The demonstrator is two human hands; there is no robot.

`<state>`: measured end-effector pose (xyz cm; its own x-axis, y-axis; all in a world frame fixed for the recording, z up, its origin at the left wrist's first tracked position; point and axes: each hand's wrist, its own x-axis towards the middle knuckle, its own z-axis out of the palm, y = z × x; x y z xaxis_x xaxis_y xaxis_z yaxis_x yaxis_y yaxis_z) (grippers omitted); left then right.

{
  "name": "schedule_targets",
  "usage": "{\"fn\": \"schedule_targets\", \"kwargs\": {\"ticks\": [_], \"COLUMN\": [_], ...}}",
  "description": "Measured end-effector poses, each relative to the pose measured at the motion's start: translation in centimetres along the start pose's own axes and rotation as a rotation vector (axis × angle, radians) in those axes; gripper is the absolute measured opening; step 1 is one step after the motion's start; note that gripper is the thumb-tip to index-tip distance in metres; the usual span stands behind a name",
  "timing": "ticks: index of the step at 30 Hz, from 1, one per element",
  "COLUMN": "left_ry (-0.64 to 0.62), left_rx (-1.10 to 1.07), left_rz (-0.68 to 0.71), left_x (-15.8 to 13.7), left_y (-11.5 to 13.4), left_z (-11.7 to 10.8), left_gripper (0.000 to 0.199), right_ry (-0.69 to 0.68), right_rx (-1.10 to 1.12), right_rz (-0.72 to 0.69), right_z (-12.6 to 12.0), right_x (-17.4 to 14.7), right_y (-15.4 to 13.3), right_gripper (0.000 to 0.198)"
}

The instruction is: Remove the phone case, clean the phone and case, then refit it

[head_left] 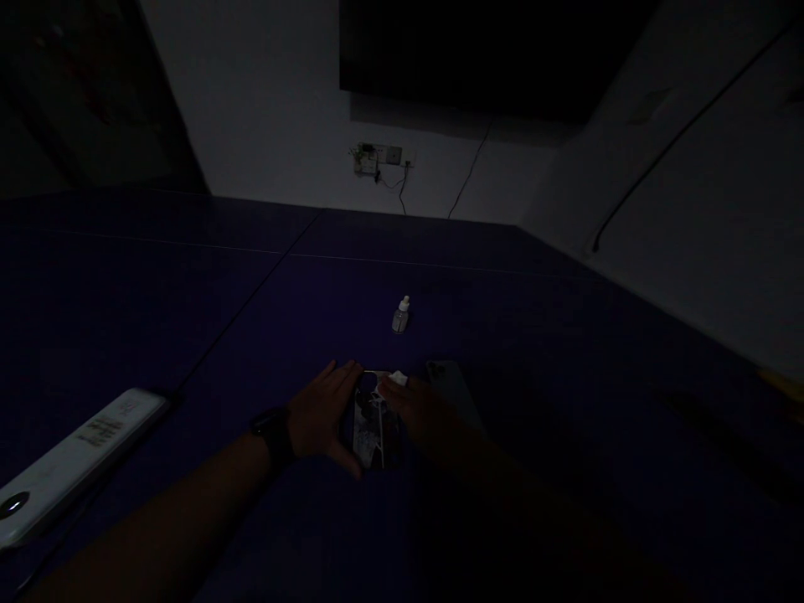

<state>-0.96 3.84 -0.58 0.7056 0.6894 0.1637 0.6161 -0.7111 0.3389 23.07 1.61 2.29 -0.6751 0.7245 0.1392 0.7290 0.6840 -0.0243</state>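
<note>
The scene is very dim. A phone case with a printed picture lies flat on the dark blue table. My left hand, with a dark watch on the wrist, rests against the case's left edge, thumb curled under its near corner. My right hand lies over the case's right side and pinches a small white pad at the case's far end. A dark phone lies flat just right of my right hand.
A small white dropper bottle stands beyond the hands. A long white device lies at the table's near left edge. A wall socket with cables sits on the far wall under a dark screen.
</note>
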Motion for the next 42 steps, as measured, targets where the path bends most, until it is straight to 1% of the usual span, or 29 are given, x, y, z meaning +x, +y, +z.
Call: {"fn": "schedule_targets", "kwargs": {"ticks": [3, 7, 10, 12, 16, 18, 20, 21, 24, 26, 28, 31, 33, 34, 36, 39, 40, 41, 42], "left_ry": [0.003, -0.002, -0.009, 0.006, 0.007, -0.004, -0.006, -0.009, -0.017, -0.027, -0.034, -0.028, -0.023, -0.023, -0.025, -0.020, -0.015, -0.010, -0.005], "left_rx": [-0.001, 0.005, 0.005, 0.001, 0.013, 0.026, 0.037, 0.041, 0.046, 0.044, 0.040, 0.043, 0.046, 0.046, 0.044, 0.039, 0.038, 0.036, 0.034], "left_rz": [0.004, -0.009, -0.006, 0.003, 0.006, -0.001, -0.012, -0.016, -0.027, -0.030, -0.030, -0.033, -0.030, -0.027, -0.020, -0.020, -0.019, -0.015, -0.010], "left_x": [-0.1, -0.1, -0.1, -0.1, -0.1, -0.1, -0.1, -0.1, 0.0, 0.0, 0.0, 0.0, -0.1, -0.1, -0.1, -0.2, -0.2, -0.2, -0.2], "left_y": [-0.1, -0.2, -0.1, 0.0, 0.1, 0.1, 0.1, 0.1, 0.1, 0.1, 0.1, 0.0, -0.1, -0.1, -0.1, -0.1, -0.1, -0.1, -0.1], "left_z": [0.1, 0.2, 0.1, 0.0, -0.1, -0.1, -0.1, -0.1, -0.1, -0.1, 0.0, 0.1, 0.2, 0.2, 0.2, 0.1, 0.2, 0.2, 0.2], "left_gripper": [0.143, 0.144, 0.143, 0.142, 0.142, 0.143, 0.143, 0.143, 0.143, 0.143, 0.143, 0.143, 0.142, 0.142, 0.141, 0.142, 0.142, 0.142, 0.143], "right_ry": [-0.010, -0.069, -0.051, -0.038, -0.027, -0.037, -0.034, -0.027, 0.073, 0.136, 0.133, 0.049, -0.007, -0.013, 0.016, 0.106, 0.138, 0.151, 0.145], "right_rx": [-0.004, -0.001, 0.026, 0.018, -0.018, -0.022, -0.023, -0.021, -0.034, -0.047, -0.056, -0.075, -0.062, -0.049, -0.021, 0.003, -0.001, -0.009, -0.015], "right_rz": [-0.015, -0.054, -0.073, -0.040, 0.001, 0.002, -0.019, -0.051, -0.151, -0.148, -0.114, 0.004, 0.043, 0.043, 0.004, -0.093, -0.071, -0.039, -0.039], "right_z": [-0.1, 1.4, 1.9, 1.3, -0.1, -0.1, 0.6, 1.1, 2.6, 3.2, 3.3, 2.7, 2.1, 2.0, 2.0, 3.1, 3.6, 4.1, 4.5], "right_x": [-0.1, -2.6, -3.5, -2.9, -0.4, -0.2, -1.5, -2.6, -6.2, -7.4, -6.7, -3.6, -2.0, -1.8, -2.7, -6.3, -7.6, -8.7, -9.4], "right_y": [-0.2, -1.2, -1.5, -1.3, -0.6, -0.6, -1.1, -1.4, -2.6, -3.0, -3.0, -2.1, -1.6, -1.5, -1.8, -3.2, -3.8, -4.2, -4.5], "right_gripper": [0.043, 0.045, 0.046, 0.046, 0.045, 0.045, 0.044, 0.043, 0.045, 0.047, 0.045, 0.043, 0.043, 0.043, 0.045, 0.050, 0.053, 0.055, 0.057]}}
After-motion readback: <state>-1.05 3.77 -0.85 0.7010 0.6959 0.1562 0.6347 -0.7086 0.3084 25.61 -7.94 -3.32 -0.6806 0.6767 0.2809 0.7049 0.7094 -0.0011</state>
